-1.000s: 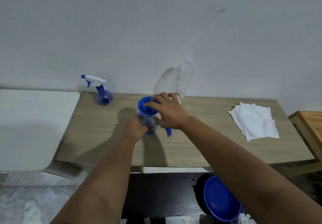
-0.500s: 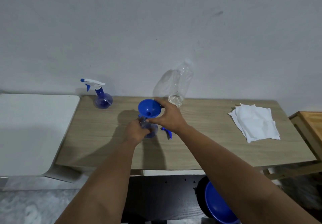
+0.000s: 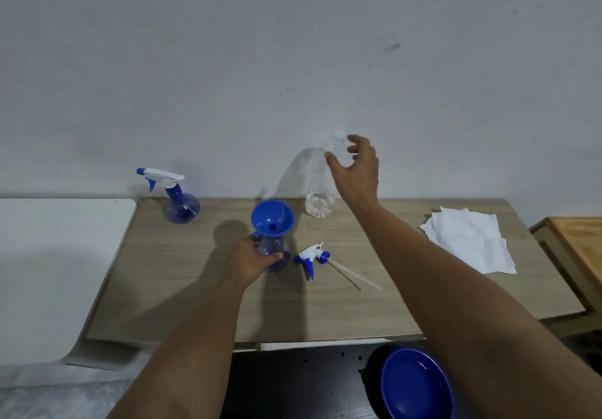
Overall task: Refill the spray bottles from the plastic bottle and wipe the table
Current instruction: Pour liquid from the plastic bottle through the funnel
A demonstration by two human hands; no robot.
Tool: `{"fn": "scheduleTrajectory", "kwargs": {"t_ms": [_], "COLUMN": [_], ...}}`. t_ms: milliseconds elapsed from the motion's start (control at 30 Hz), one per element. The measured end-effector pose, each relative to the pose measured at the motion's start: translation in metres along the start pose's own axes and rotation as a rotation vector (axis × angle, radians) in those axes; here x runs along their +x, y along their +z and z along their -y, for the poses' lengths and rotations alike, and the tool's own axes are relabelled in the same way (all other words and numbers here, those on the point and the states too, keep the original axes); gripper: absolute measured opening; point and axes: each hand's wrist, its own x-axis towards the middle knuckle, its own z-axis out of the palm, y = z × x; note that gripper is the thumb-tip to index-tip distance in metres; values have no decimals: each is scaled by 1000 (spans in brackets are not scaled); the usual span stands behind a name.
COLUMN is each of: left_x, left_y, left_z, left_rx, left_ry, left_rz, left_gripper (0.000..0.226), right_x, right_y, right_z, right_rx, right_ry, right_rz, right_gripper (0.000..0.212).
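My left hand (image 3: 250,260) grips an open blue-tinted spray bottle (image 3: 275,249) standing mid-table, with a blue funnel (image 3: 272,218) sitting in its neck. Its unscrewed trigger head (image 3: 313,255) lies on the table just to the right, tube pointing right. My right hand (image 3: 355,164) is raised by the neck of the clear plastic bottle (image 3: 319,190), fingers spread and close to it, not closed on it. The bottle stands at the back by the wall with a little liquid at its bottom. A second spray bottle (image 3: 180,202) with its head on stands back left.
White paper towels (image 3: 472,239) lie on the right of the wooden table (image 3: 182,288). A white surface (image 3: 49,272) adjoins on the left, a wooden edge (image 3: 576,242) on the right. A blue bowl (image 3: 415,386) sits below the table's front edge.
My right hand let go of the funnel and rose up and right to the plastic bottle's neck. The trigger head is now uncovered. My left hand stays on the spray bottle.
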Motion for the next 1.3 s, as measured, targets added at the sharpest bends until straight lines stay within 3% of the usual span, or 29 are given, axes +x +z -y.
{"fn": "scheduleTrajectory", "kwargs": {"t_ms": [133,233,333,400,533,600,667,867,1033,1167,1300], "left_x": [8,7,-8,-30,-69,-70,-65,-25,-34,-29,-38], "left_y": [0,0,-1,-4,7,27,50,85,74,72,71], "left_z": [6,4,1,-4,-17,-20,-29,-84,-137,-151,-164], "left_rx": [14,20,51,194,428,358,190,-153,-77,-114,-143], "left_ry": [7,-11,-14,-10,16,83,114,145,236,284,328], "left_rz": [0,4,-115,-200,40,159,155,67,33,52,48], "left_gripper": [38,50,67,61,32,31,35,91,107,108,91], "right_x": [37,49,51,48,36,28,21,2,-19,-35,-45], "right_y": [1,8,15,17,13,7,-1,-38,-67,-91,-113], "right_z": [0,-4,-6,-7,-10,-12,-10,11,27,38,48], "right_rx": [-88,-81,-91,-99,-66,-53,-45,-70,-127,-124,-129], "right_ry": [192,224,195,168,145,138,129,81,38,29,19], "right_rz": [154,234,274,276,214,169,151,152,142,108,97], "right_gripper": [107,119,111,101,87,81,79,80,83,81,81]}}
